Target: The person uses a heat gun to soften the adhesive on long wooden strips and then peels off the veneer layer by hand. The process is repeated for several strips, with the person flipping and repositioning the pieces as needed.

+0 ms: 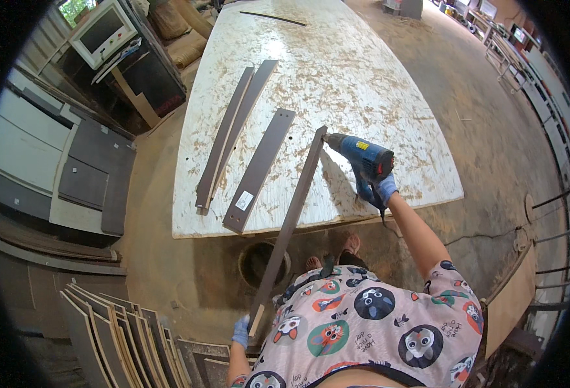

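Note:
A long dark brown board [289, 223] runs from beside my body up over the table's near edge, its far end above the white tabletop. My left hand [241, 331], in a light blue glove, is closed on its near end, where a pale edge strip shows. In a matching glove, my right hand [386, 189] wraps the handle of a blue corded heat gun [362, 154]. Its metal nozzle points left, at or against the board's far end; whether they touch I cannot tell. Left of it lies a wide brown board [259, 171] with end holes and a white label.
Two narrow boards [236, 132] lie on the worn white table [362, 77], with a thin dark strip [273, 17] at its far end. A round bin [259, 264] stands under the near edge. Several panels [123, 333] lean at lower left. A cord [479, 236] trails right.

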`<state>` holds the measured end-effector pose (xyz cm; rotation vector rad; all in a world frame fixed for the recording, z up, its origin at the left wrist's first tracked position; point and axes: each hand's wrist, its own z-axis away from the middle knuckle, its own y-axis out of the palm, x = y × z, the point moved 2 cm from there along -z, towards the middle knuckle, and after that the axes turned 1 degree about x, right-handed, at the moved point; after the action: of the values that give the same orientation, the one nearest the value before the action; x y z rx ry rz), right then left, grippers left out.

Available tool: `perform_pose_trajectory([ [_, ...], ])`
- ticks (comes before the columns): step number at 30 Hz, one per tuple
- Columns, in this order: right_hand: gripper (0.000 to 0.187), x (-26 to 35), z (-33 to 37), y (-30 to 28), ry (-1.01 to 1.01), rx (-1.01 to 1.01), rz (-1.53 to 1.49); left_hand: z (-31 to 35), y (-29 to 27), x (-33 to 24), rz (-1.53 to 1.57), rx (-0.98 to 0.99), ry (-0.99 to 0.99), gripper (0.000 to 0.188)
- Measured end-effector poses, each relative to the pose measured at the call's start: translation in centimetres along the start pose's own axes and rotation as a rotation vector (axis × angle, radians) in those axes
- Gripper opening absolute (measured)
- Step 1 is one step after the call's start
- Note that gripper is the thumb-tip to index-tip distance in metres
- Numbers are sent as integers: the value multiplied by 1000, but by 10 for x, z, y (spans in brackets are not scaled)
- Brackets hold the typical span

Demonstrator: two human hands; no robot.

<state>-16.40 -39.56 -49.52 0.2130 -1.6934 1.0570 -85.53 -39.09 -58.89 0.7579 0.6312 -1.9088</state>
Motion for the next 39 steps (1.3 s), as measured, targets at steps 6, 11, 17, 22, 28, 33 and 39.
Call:
perform_pose_trajectory([
  [6,58,26,-7,-1,156,-1,-493,-9,-13,24,37,36,-43,38],
  [11,54,29,-12,-6,86,-38,-298,-17,-19,33,10,-23,-155,38],
  [17,58,4,13,4,-16,40,-46,-29,18,-17,89,67,-159,34],
  [22,63,9,54,12,10,203,7,-71,51,-39,65,103,-104,31],
  [28,59,16,103,14,29,272,-53,-82,123,-118,80,149,-159,33],
  [33,55,20,134,9,-210,246,174,-89,163,-149,89,167,-179,35],
  [39,48,69,170,1,-175,222,-32,-110,189,-149,132,137,-129,35],
])
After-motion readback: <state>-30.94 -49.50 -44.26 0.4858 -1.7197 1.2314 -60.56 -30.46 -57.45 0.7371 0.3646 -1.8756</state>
